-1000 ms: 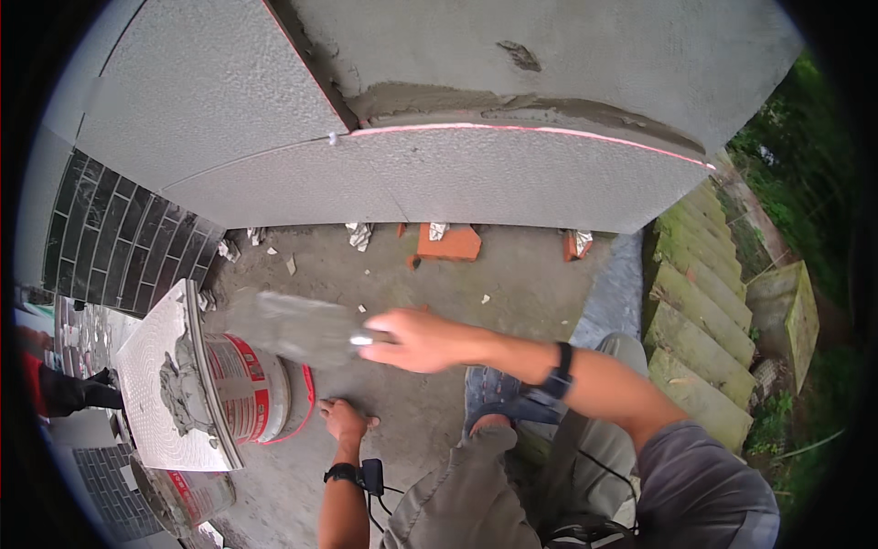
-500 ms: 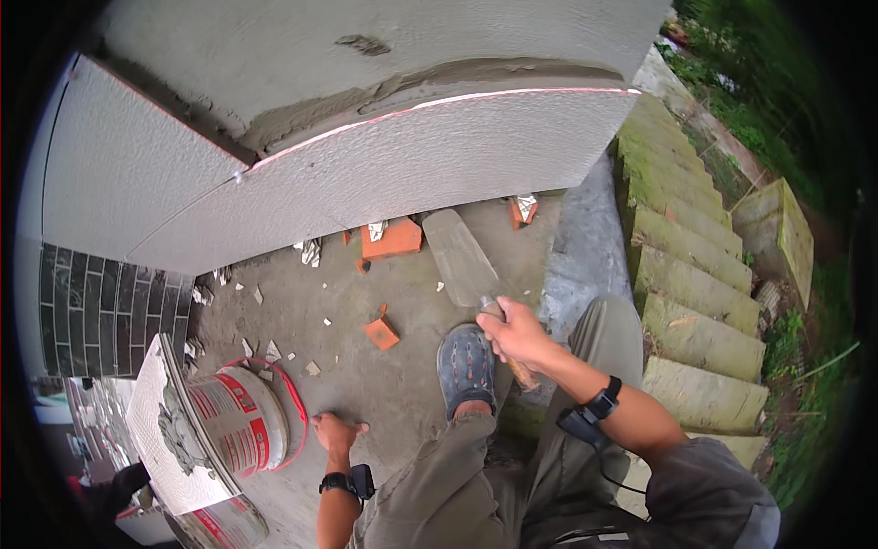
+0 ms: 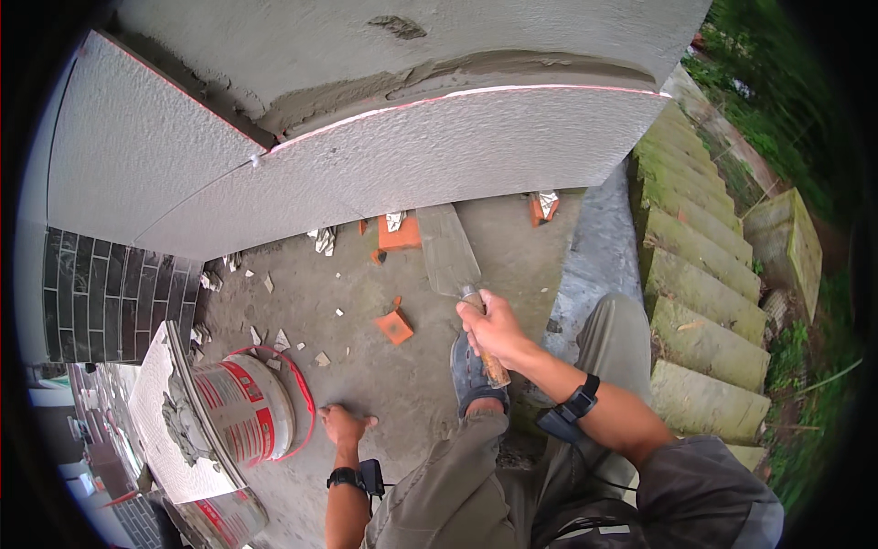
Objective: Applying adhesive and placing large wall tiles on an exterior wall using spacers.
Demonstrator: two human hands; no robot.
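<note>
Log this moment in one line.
right hand: holds trowel | trowel blade: near orange brick | left hand: near bucket | tile: bears mortar

Mossy steps point(image 3: 709, 352) run along the right side, with a weathered block point(image 3: 786, 245) and green plants point(image 3: 791, 366) beyond. Dark brick-patterned walling point(image 3: 114, 302) stands at left; an orange brick fragment point(image 3: 395, 327) and pale chips point(image 3: 282, 341) litter the grey floor point(image 3: 366, 284).

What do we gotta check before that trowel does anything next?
1. Trowel gripped by its handle in the right hand: ok.
2. Left hand empty: cannot tell, it is curled.
3. Grey mortar on the white board: ok.
4. White board level on the bucket: cannot tell, the view bends edges.
5. Floor tidy: not ok, brick pieces and pale chips lie about.
</note>
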